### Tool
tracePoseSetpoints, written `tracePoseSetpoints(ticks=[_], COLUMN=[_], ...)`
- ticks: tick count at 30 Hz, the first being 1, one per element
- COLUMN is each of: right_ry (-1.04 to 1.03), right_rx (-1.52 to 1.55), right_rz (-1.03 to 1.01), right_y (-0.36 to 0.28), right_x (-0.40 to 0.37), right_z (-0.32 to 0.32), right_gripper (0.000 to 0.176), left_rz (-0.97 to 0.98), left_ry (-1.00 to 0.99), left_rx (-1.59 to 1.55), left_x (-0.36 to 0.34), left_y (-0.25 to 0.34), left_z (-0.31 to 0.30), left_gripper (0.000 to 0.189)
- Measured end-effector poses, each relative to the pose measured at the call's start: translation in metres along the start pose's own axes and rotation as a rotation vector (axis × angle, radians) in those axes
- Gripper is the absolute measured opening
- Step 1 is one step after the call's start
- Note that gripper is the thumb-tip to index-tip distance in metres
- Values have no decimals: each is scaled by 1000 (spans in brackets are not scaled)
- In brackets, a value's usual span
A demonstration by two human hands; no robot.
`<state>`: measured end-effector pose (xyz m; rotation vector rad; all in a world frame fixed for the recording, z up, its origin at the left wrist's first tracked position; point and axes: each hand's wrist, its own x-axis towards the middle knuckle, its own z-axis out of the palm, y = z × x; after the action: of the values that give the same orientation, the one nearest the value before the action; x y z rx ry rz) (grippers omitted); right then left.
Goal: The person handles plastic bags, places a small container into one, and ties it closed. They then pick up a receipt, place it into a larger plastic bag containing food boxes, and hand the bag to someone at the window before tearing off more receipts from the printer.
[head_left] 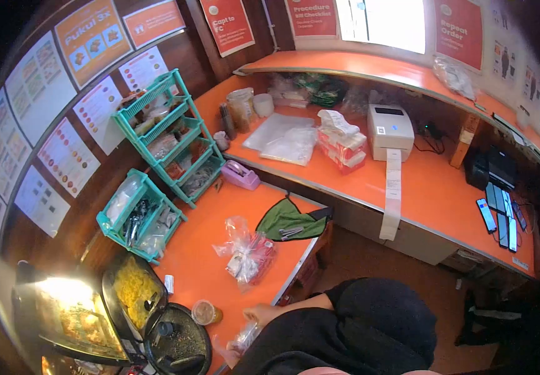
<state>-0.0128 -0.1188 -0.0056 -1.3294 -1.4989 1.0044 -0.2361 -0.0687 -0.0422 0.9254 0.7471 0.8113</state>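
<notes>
Both hands are low in the view, beside the front edge of the orange counter (210, 206). Between them is a small clear plastic bag (245, 337) whose contents I cannot make out. My right hand (261, 312) has its fingers closed at the upper end of the bag. My left hand (230, 357) grips its lower end, partly hidden by my dark sleeve. Close by stands a lidded clear cup (206, 312) of brown contents. Further up the counter lies a knotted clear bag (245, 259) with red and white packs inside.
A black round-topped container (179, 340), a pan of yellow food (135, 290) and a lit food case (76, 319) stand at left. Behind are teal racks (170, 137), a purple tape dispenser (240, 175) and a green cloth (289, 219). A label printer (390, 131) and several phones (485, 215) are right.
</notes>
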Motion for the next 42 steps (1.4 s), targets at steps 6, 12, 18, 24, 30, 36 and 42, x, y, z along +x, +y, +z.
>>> tracePoseSetpoints(ticks=[6,12,18,24,30,36,42], right_ry=[-2,-379,-125,173,177,-157,245], right_rx=[-194,266,-122,-156,436,523,580], right_rz=[35,-74,-29,-130,323,62,182], right_y=[7,17,-44,-1,-31,-71,-53], right_x=[2,16,2,31,51,35,59], right_z=[-23,16,-35,-33,-66,-68,-68], right_gripper=[15,24,29,28,31,31,45], left_rz=[-2,392,-152,-50,68,159,124], left_ry=[27,84,-2,-23,-98,-97,-340], left_rx=[85,1106,156,-493,51,-235,296], left_x=[7,40,-16,-23,-6,-11,-23], left_y=[-4,-17,61,83,31,117,125], left_z=[-5,-55,38,92,33,84,111], left_gripper=[30,22,18,17,4,13,29])
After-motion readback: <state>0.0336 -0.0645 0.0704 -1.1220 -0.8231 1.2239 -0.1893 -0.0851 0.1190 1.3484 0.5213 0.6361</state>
